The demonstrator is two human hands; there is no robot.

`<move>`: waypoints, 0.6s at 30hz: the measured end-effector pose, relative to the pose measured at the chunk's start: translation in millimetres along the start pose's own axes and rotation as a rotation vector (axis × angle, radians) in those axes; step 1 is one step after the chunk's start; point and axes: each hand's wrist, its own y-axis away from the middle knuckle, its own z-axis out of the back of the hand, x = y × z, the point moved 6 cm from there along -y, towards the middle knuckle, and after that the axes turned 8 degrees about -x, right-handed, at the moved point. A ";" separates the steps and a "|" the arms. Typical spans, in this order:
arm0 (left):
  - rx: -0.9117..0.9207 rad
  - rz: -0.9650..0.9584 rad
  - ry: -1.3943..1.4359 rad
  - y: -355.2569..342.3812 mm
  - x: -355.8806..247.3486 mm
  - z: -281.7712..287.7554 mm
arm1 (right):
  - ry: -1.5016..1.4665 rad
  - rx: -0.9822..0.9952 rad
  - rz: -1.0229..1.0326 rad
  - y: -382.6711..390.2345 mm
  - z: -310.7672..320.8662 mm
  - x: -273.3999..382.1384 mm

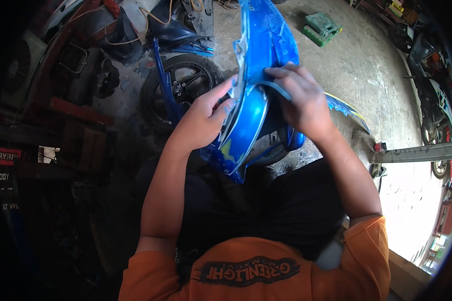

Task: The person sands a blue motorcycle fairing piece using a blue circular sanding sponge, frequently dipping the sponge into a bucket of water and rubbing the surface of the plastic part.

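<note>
I had the panel [260, 55] just right of the wheel [181, 86], my left grip [208, 114] clamped on its edge, my right grip [305, 98] pinching a sheet [278, 90] against it. Probably sanding; the next move, I judged, called for light, even strokes.

Panel [256, 118]: bright blue, glossy low down with a yellow-green patch; chalky pale scuffing higher up, thin whitish edge lines. Left fingers [229, 104]: blue smudges. Shirt [251, 294]: orange, black print across chest. Trousers [306, 193]: black. Case [322, 29]: dull grey-green over brighter green. Floor [386, 75]: mottled grey. Strip [349, 108]: blue and yellow.
</note>
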 end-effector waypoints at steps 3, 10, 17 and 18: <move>0.052 0.075 0.060 2.2 3.7 -0.2 | -0.048 0.024 0.054 4.8 -3.4 29.7; 0.004 0.046 -0.002 4.3 6.0 0.0 | 0.077 -0.017 0.032 2.7 0.7 13.7; 0.045 0.113 0.026 2.1 2.2 -3.7 | 0.114 -0.014 0.030 -0.6 5.1 5.5; 0.053 0.126 0.016 0.3 3.4 -5.1 | 0.081 -0.013 0.056 4.1 1.4 13.5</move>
